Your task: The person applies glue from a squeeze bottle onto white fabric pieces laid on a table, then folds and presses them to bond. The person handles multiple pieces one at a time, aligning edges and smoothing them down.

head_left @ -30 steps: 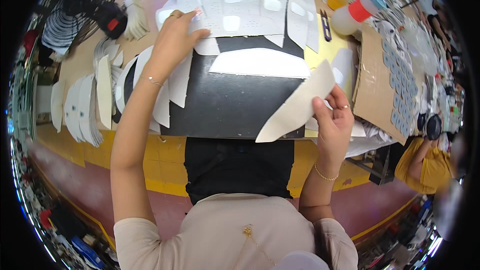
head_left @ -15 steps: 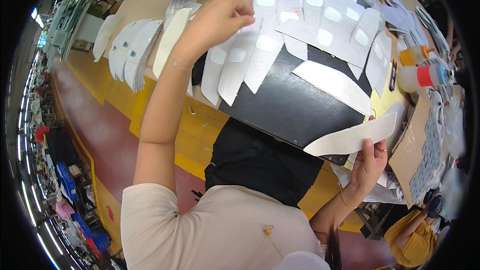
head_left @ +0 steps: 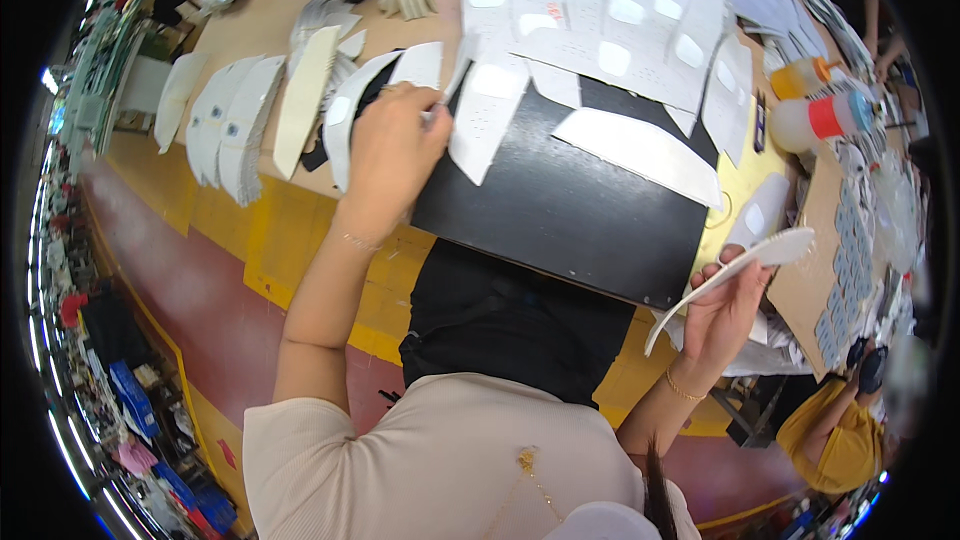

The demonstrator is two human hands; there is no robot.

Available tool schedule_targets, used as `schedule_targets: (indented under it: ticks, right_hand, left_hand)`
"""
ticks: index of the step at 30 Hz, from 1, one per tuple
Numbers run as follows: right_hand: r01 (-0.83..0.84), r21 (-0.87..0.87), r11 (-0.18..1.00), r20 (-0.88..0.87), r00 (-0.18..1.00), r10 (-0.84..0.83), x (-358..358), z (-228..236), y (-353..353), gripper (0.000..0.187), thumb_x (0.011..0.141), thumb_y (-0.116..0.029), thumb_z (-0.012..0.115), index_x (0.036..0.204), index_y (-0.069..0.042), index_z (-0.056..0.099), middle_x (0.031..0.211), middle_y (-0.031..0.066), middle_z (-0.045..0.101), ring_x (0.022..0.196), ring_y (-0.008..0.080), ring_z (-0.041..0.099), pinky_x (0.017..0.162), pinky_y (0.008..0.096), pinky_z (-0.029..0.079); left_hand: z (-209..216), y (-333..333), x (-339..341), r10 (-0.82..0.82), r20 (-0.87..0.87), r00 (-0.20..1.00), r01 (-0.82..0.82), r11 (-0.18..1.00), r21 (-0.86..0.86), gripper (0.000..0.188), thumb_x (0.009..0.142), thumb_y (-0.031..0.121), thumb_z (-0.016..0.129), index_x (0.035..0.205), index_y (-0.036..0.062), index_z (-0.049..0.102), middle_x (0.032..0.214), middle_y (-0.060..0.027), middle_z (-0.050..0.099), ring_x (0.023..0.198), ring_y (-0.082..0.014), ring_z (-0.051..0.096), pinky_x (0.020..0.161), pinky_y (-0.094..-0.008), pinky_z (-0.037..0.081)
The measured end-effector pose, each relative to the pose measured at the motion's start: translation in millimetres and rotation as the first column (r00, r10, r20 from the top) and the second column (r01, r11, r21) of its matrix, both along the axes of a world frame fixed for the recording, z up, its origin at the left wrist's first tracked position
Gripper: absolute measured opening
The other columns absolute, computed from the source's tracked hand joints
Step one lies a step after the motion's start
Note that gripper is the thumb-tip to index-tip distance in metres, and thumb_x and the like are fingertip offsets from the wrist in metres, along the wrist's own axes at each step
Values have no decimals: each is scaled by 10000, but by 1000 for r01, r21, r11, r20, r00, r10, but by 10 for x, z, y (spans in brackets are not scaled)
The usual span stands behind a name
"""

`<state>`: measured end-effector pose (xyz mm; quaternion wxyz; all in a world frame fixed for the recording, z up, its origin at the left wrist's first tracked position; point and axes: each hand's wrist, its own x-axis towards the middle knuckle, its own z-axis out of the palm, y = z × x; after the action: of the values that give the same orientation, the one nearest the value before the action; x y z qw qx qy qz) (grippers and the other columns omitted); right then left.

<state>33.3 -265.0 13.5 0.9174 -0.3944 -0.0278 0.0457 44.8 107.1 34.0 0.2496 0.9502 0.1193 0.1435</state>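
Note:
My right hand (head_left: 725, 312), off the right end of the black board (head_left: 560, 220), grips a thick, curved white panel (head_left: 735, 272), tilted so its edge shows. Over the board's left end, my left hand (head_left: 398, 155) is closed on a thin white panel (head_left: 460, 68), seen nearly edge-on and partly hidden by the fingers. Right of that hand lies a white perforated panel (head_left: 488, 115) with a pale patch. A smooth white panel (head_left: 640, 152) lies across the board. Left of my left hand is another patched panel (head_left: 345, 120).
Overlapping patched panels (head_left: 610, 50) cover the board's far side. Stacks of white panels (head_left: 235, 125) stand at left. Two bottles, orange-topped (head_left: 800, 78) and red-banded (head_left: 822, 120), stand at right near a cardboard sheet (head_left: 825, 250). A person in yellow (head_left: 830, 440) is at lower right.
My left hand has come nearer and leftward, moving panels at the board's left end. My right hand has turned its panel from face-on to edge-on. The whole view has shifted slightly.

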Motion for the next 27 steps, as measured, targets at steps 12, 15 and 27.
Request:
schedule_targets:
  ticks: [12, 15, 27]
  right_hand:
    - [197, -170, 966, 66, 980, -188, -196, 215, -439, 504, 890, 13, 672, 1336, -81, 455, 1089, 79, 645, 965, 181, 641, 866, 311, 532]
    - [147, -369, 918, 8, 988, -155, -264, 142, -473, 434, 880, -11, 703, 1266, -15, 504, 1102, 87, 645, 976, 164, 631, 828, 286, 526]
    - [-513, -743, 429, -406, 856, 320, -235, 573, 188, 196, 863, -74, 749, 1022, 24, 687, 824, 50, 715, 703, 80, 658, 665, 210, 521]
  left_hand:
    - [-300, -1219, -532, -689, 262, 675, 650, 724, 230, 287, 748, 83, 698, 1029, 29, 676, 1028, -99, 650, 939, -249, 620, 753, -340, 491]
    - [-282, -1232, -590, -660, 262, 704, 650, 748, 137, 317, 818, 180, 729, 1088, 23, 671, 1077, -107, 635, 931, -254, 601, 762, -341, 484]
    - [337, -663, -710, -533, -199, 822, -19, 323, -946, 228, 932, 132, 681, 1076, -45, 685, 856, -111, 719, 763, -135, 714, 650, -224, 572]
